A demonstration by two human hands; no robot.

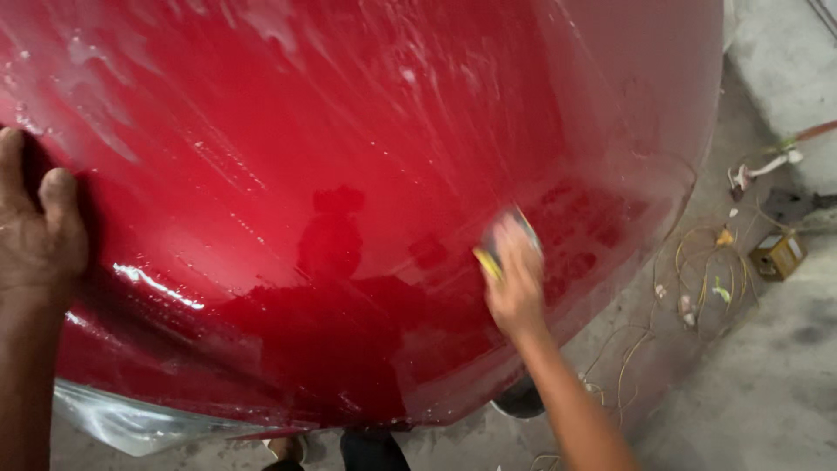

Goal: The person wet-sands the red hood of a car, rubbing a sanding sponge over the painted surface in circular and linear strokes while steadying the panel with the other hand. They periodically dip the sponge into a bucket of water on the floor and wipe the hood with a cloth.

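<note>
A large glossy red car body panel (331, 174) fills most of the view, wet and streaked with white foam. My right hand (514, 283) presses a small yellow and grey sanding pad (495, 249) flat against the panel's lower right part. My left hand (35, 227) rests flat on the panel's left edge with the fingers pointing up, holding nothing. My reflection shows dark in the middle of the panel.
A grey concrete floor (750, 375) lies to the right, with tangled yellow wires (697, 270), a small yellow box (779, 255) and scattered scraps on it. A clear plastic sheet (122, 423) hangs under the panel's lower left edge. A concrete step (785, 70) stands at the upper right.
</note>
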